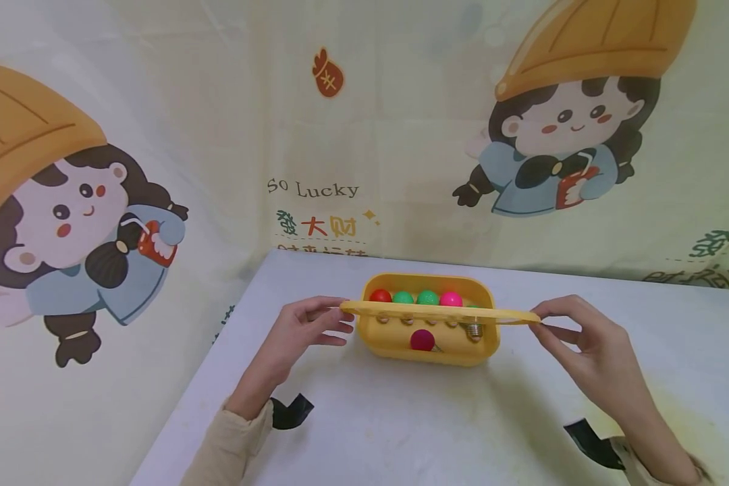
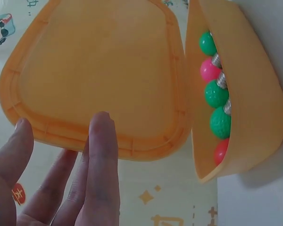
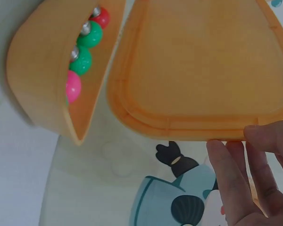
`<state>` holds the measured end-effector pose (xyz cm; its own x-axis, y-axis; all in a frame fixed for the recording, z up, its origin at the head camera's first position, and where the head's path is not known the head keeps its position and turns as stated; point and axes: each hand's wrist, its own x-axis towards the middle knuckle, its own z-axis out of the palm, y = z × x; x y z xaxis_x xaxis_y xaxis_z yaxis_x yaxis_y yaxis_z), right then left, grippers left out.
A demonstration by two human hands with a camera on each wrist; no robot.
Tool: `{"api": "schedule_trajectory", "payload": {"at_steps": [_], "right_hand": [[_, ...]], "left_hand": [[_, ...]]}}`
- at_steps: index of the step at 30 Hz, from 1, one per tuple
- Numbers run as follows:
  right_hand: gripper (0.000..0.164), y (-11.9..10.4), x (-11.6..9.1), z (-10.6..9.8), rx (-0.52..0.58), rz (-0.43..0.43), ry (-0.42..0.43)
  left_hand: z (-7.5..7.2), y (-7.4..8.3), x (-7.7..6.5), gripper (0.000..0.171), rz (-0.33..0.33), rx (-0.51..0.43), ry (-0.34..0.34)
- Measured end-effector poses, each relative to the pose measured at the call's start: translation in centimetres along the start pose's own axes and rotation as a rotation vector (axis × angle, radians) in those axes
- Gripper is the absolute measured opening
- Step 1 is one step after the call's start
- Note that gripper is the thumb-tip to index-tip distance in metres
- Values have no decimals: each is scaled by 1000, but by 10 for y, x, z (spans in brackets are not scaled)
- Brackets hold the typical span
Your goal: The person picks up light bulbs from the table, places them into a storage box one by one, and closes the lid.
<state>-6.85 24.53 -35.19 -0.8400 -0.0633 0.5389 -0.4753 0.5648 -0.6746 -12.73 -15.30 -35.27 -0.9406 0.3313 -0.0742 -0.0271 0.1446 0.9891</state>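
Note:
A yellow plastic lid stands raised on edge above a yellow box, spanning between the two hands. My left hand holds the lid's left end, with thumb and index finger at its rim. At the opposite end, my right hand pinches the rim between thumb and fingers. Inside the box is a row of small coloured bulbs with metal screw bases, including a red bulb, a green bulb and a pink bulb. A dark red round piece shows near the box's front; its kind is unclear.
The box stands on a white table near its back edge. Behind and to the left hangs a printed cloth with cartoon figures. Black straps stick out from both sleeves.

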Motion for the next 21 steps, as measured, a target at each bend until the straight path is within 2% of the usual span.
{"api": "schedule_trajectory", "payload": {"at_steps": [5,9,16,21], "right_hand": [[41,12,1,3,99,-31,20],[40,19,1,4,122,-21,36],[40,29,0,6,212,-34,29],[41,38,0,10,326,-101,14]], "left_hand": [[1,-3,3,43,-15,-36,-29],[3,-5,5,47,-39,-22,-23],[8,-9,11,47,-94,-38,36],[10,-13,14,43,-110,-73,97]]}}
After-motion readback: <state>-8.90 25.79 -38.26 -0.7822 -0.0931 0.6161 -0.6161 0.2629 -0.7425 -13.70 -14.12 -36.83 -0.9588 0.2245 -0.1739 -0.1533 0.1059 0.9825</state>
